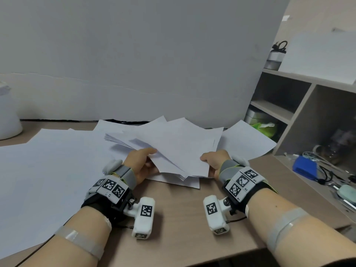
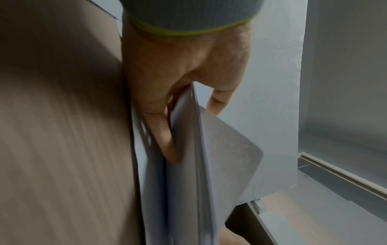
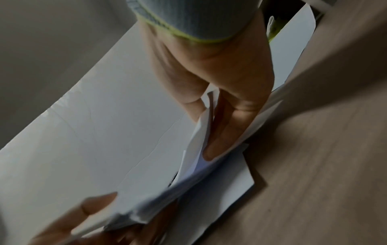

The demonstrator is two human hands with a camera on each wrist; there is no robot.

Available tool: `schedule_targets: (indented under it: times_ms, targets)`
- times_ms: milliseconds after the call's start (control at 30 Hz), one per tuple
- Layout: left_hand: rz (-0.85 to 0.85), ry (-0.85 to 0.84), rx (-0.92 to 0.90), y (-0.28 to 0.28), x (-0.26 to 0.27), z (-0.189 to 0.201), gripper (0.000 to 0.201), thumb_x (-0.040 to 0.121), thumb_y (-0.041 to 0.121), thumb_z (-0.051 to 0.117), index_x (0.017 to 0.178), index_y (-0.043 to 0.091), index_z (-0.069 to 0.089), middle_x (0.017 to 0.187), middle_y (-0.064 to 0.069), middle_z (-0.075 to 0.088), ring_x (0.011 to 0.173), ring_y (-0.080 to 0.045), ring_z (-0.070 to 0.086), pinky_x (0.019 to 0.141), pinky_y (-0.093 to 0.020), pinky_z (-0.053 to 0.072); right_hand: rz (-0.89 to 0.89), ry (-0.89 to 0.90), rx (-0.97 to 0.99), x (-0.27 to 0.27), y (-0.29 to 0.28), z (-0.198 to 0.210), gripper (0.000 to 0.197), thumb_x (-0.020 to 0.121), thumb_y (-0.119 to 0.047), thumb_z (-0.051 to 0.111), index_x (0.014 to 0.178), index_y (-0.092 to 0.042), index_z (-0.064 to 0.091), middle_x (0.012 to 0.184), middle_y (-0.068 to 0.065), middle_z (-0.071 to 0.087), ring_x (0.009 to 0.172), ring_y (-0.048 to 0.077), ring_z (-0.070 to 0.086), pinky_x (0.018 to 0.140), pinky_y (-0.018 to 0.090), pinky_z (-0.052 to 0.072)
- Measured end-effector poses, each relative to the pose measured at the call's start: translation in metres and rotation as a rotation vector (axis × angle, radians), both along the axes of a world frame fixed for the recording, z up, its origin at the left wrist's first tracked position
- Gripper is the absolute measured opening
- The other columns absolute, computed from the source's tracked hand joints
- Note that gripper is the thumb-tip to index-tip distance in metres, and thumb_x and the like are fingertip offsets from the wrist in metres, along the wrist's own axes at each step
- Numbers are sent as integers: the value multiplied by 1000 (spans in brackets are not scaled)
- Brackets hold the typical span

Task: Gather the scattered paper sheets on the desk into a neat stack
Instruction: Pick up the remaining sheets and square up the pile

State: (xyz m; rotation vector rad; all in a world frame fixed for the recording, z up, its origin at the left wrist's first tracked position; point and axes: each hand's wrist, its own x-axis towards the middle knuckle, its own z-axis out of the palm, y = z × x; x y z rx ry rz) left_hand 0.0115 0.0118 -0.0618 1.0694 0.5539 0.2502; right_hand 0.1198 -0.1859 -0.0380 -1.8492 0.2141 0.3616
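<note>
Wooden desk (image 1: 183, 209), grey wall behind. Paper bundle (image 1: 179, 151) gripped at near corners by left hand (image 1: 141, 162) and right hand (image 1: 213, 160) (thumbs on top), edges fanned, probably unaligned. Loose sheets (image 1: 48, 170) lie leftward, nearer left hand.

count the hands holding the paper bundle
2: the left hand grips the bundle at its left edge, the right hand at its right edge. More loose sheets lie on the desk.
</note>
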Motion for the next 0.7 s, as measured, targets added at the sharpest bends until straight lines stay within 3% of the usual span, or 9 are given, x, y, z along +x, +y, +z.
schedule_targets:
  times_ms: [67, 133, 200, 267, 300, 400, 533, 700]
  targets:
    - [-29, -2, -49, -4, -3, 6, 4, 93, 10, 56, 92, 7, 53, 59, -5, 49, 31, -16, 46, 53, -37, 54, 37, 38, 18, -12, 2, 7, 26, 79, 1, 70, 104, 1, 62, 92, 19, 71, 79, 33, 71, 62, 52, 60]
    - [-50, -17, -65, -5, -5, 8, 11, 92, 19, 59, 93, 8, 57, 57, -4, 56, 32, -18, 50, 48, -32, 53, 73, 51, 6, -14, 3, 7, 16, 86, 5, 67, 99, -1, 61, 83, 15, 69, 68, 29, 68, 46, 40, 58]
    - [-63, -28, -60, -3, -5, 6, 24, 90, 26, 66, 102, 6, 64, 66, -7, 68, 49, -23, 63, 53, -35, 57, 119, 53, -6, -17, 5, 5, 16, 86, 6, 69, 98, -2, 61, 85, 13, 70, 71, 28, 70, 51, 42, 60]
    - [-52, 12, -31, 0, -2, 2, 36, 87, 24, 71, 116, 3, 65, 99, -15, 75, 84, -35, 73, 73, -48, 61, 166, 68, -9, -18, 7, 4, 25, 83, 5, 73, 104, -2, 63, 95, 14, 74, 84, 30, 73, 70, 51, 61]
    - [-33, 39, -12, 2, -1, 0, 30, 89, 18, 69, 113, 0, 64, 106, -18, 73, 92, -38, 71, 79, -49, 59, 184, 81, -1, -19, 8, 4, 29, 82, 5, 75, 107, -3, 64, 98, 14, 75, 88, 30, 73, 76, 53, 60]
    - [10, 139, 86, 8, 3, -5, 2, 90, -2, 58, 92, -3, 58, 105, -23, 64, 86, -37, 65, 83, -47, 53, 214, 83, 61, -19, 4, 4, 32, 82, 3, 75, 111, -5, 65, 100, 12, 76, 91, 29, 74, 80, 53, 60]
    - [-2, 171, 66, 15, 6, -8, 30, 88, -3, 57, 117, -10, 54, 120, -31, 64, 101, -47, 67, 91, -67, 50, 212, 109, 212, -13, -5, 5, 26, 92, -1, 66, 118, -2, 62, 105, 14, 76, 90, 28, 73, 69, 49, 62]
    - [-41, 151, 46, 18, 5, -5, 35, 93, 1, 57, 126, -8, 54, 121, -28, 67, 107, -44, 67, 94, -64, 50, 170, 73, 226, -3, -12, 7, 17, 100, -4, 53, 116, -2, 58, 114, 16, 69, 85, 29, 68, 56, 40, 61]
